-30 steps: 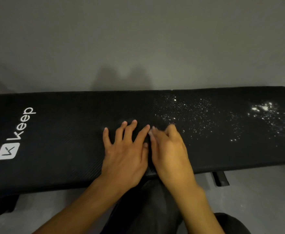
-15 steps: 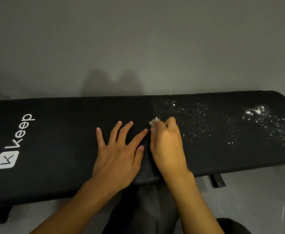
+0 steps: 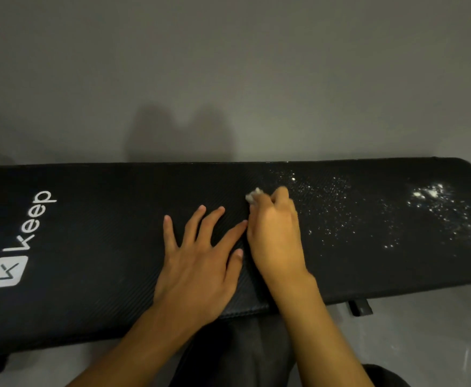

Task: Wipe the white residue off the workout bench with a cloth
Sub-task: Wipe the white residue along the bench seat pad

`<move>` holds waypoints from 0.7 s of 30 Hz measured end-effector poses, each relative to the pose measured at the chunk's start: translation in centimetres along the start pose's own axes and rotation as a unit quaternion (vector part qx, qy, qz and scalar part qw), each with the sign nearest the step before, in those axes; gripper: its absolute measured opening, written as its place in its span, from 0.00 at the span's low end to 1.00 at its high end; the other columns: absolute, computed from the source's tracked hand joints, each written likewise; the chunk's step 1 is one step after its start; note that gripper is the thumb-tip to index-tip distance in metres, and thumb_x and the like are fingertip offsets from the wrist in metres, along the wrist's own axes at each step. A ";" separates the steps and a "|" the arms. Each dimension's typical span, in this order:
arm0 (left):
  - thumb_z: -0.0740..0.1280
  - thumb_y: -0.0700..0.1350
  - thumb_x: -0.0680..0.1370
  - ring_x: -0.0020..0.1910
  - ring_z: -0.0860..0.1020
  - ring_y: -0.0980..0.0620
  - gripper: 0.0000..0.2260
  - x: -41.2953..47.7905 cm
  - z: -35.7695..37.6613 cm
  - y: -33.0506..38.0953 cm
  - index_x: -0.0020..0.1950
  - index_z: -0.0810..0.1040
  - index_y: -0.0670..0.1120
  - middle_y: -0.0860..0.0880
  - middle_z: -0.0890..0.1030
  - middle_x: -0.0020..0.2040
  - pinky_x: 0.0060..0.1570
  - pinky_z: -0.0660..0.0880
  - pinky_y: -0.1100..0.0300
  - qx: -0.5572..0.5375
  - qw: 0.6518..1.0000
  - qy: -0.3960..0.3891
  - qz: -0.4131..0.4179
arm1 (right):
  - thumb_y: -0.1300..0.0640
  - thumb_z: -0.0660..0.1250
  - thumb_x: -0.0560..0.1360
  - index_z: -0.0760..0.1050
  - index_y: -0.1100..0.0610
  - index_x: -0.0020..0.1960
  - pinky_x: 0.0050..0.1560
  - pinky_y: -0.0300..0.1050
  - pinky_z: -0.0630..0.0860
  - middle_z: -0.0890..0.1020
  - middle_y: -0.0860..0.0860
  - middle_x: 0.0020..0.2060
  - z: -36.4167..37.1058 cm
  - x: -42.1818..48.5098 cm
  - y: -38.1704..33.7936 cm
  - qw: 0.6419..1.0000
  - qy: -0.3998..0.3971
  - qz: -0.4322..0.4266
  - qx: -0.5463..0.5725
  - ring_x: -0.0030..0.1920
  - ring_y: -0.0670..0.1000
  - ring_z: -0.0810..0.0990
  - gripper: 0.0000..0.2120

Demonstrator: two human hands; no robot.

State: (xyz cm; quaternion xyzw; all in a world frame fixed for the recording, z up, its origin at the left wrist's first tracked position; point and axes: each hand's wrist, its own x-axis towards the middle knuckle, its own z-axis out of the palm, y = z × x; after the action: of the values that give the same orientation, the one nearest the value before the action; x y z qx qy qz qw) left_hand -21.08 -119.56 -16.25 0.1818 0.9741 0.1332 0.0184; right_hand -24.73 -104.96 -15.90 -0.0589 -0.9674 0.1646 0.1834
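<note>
Head view: your right hand (image 3: 276, 233) is pinching the cloth (image 3: 253, 194), probably soft and light, best held wadded; your left hand (image 3: 198, 263) is lying flat on the bench (image 3: 89, 247).

Right hand (image 3: 276, 236) is sliding across the bench (image 3: 89, 247), away from its near edge and toward its far edge. Its knuckles are now reaching the left fringe of the white residue (image 3: 326, 202). The cloth (image 3: 253, 194) is poking out past the curled fingers, more of it showing than a second ago. Left hand (image 3: 198, 269), flat on the bench, is fanning its fingers wider apart and drawing slightly back toward the near edge.
</note>
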 end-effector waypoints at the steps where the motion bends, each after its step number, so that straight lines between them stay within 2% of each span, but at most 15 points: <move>1: 0.48 0.59 0.82 0.82 0.54 0.45 0.24 0.0 0.0 0.0 0.78 0.62 0.63 0.49 0.62 0.80 0.74 0.48 0.27 0.001 1.000 0.002 0.001 | 0.59 0.62 0.80 0.78 0.59 0.63 0.50 0.56 0.77 0.74 0.56 0.51 -0.7 -1.8 0.0 1.000 -0.003 -0.012 0.003 0.46 0.59 0.77 0.13; 3: 0.49 0.59 0.82 0.81 0.56 0.44 0.24 0.0 0.0 0.1 0.78 0.63 0.62 0.48 0.63 0.80 0.74 0.50 0.27 0.003 1.000 0.001 -0.001 | 0.58 0.63 0.80 0.77 0.59 0.63 0.47 0.53 0.77 0.73 0.55 0.48 -2.3 -5.0 -0.3 0.999 -0.027 -0.019 0.015 0.44 0.58 0.76 0.14; 5: 0.48 0.59 0.82 0.81 0.55 0.44 0.24 0.0 0.0 0.1 0.78 0.63 0.62 0.49 0.63 0.80 0.74 0.50 0.27 0.005 1.000 0.001 -0.004 | 0.61 0.68 0.76 0.79 0.60 0.60 0.44 0.53 0.78 0.73 0.55 0.47 -2.4 -4.2 0.1 0.999 -0.027 -0.022 0.024 0.42 0.59 0.77 0.12; 7: 0.48 0.59 0.82 0.82 0.54 0.45 0.24 0.1 0.1 0.1 0.79 0.62 0.63 0.49 0.62 0.80 0.75 0.49 0.28 0.003 1.000 0.000 -0.003 | 0.64 0.70 0.74 0.79 0.61 0.58 0.49 0.54 0.77 0.74 0.58 0.50 -0.8 -0.4 0.3 1.000 -0.025 -0.015 0.008 0.46 0.61 0.77 0.12; 9: 0.49 0.59 0.82 0.82 0.54 0.46 0.24 0.0 0.1 0.0 0.79 0.62 0.62 0.50 0.62 0.80 0.75 0.49 0.29 -0.004 1.000 0.004 -0.005 | 0.63 0.68 0.77 0.79 0.63 0.58 0.55 0.55 0.76 0.74 0.60 0.54 0.9 4.3 0.1 1.000 -0.025 0.007 0.003 0.52 0.62 0.77 0.11; 11: 0.48 0.60 0.82 0.82 0.54 0.47 0.25 -0.1 0.1 -0.1 0.79 0.62 0.61 0.50 0.62 0.80 0.76 0.47 0.30 -0.011 1.000 0.003 -0.006 | 0.62 0.65 0.80 0.79 0.65 0.57 0.56 0.54 0.75 0.74 0.62 0.56 2.2 7.5 -0.4 0.999 -0.031 0.035 0.000 0.54 0.63 0.76 0.10; 13: 0.48 0.60 0.82 0.82 0.54 0.47 0.25 -0.1 0.0 0.0 0.79 0.63 0.59 0.50 0.62 0.80 0.76 0.47 0.31 -0.019 1.000 0.009 -0.009 | 0.63 0.64 0.80 0.79 0.64 0.59 0.57 0.53 0.74 0.74 0.61 0.57 2.6 7.7 -0.7 0.999 -0.042 0.023 -0.004 0.55 0.63 0.76 0.10; 15: 0.48 0.59 0.81 0.81 0.55 0.48 0.26 0.0 -0.1 0.0 0.79 0.64 0.56 0.51 0.63 0.80 0.77 0.47 0.31 -0.027 0.999 0.015 -0.014 | 0.63 0.65 0.79 0.79 0.60 0.62 0.57 0.53 0.77 0.74 0.59 0.56 1.8 5.4 -0.4 0.999 -0.042 -0.009 0.015 0.54 0.60 0.77 0.13; 18: 0.48 0.57 0.81 0.81 0.56 0.48 0.26 0.0 -0.2 0.0 0.78 0.66 0.55 0.51 0.64 0.79 0.76 0.48 0.31 -0.040 0.999 0.022 -0.015 | 0.62 0.66 0.78 0.79 0.56 0.63 0.50 0.53 0.78 0.74 0.54 0.52 -0.8 -1.2 0.2 0.997 -0.037 -0.046 0.048 0.48 0.57 0.78 0.14; 21: 0.48 0.56 0.81 0.81 0.58 0.48 0.25 0.1 0.0 -0.1 0.77 0.67 0.55 0.50 0.66 0.78 0.76 0.50 0.30 -0.039 0.999 0.024 -0.015 | 0.62 0.69 0.76 0.78 0.56 0.65 0.43 0.52 0.79 0.72 0.50 0.47 -3.6 -8.3 0.2 0.994 -0.060 -0.034 0.079 0.43 0.53 0.76 0.17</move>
State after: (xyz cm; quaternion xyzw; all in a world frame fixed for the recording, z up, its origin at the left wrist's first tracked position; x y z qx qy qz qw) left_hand -21.17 -119.60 -16.24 0.1634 0.9709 0.1750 0.0044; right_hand -15.70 -105.17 -15.55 -0.0008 -0.9620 0.2375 0.1346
